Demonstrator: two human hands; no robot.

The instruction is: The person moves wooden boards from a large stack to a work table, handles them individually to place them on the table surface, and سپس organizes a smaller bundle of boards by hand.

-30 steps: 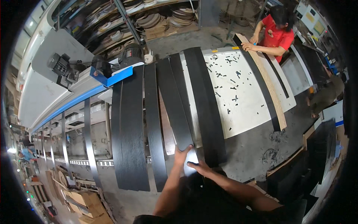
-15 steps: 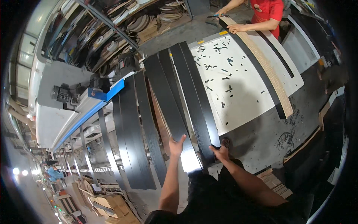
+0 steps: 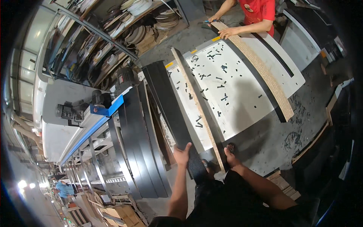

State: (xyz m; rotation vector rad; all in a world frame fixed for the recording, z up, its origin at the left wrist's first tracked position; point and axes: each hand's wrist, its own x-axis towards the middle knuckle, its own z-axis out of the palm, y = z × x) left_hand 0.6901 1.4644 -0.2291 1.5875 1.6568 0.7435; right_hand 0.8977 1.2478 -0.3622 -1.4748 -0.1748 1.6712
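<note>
1. Long black-faced panel (image 3: 172, 109), raw particle-board edge showing tan, tilted up on its long side; near end sits between both hands at the white table's (image 3: 242, 94) near-left corner.
2. Left hand (image 3: 182, 154): fingers spread, palm flat against panel's dark end. Right hand (image 3: 229, 151): fingers against the tan edge side. Hands apart, pressing the board from both sides, not closed round it.
3. More black strips (image 3: 136, 143) lie flat just left, on a roller bench w/ blue rail (image 3: 90, 126).
4. Table top smooth white, littered w/ small black offcuts (image 3: 223, 68).
5. Far end: co-worker in red shirt (image 3: 261, 9), hand on a curved chipboard strip (image 3: 261, 72).
6. Shelves (image 3: 124, 26) behind hold coiled edge-band rolls.
</note>
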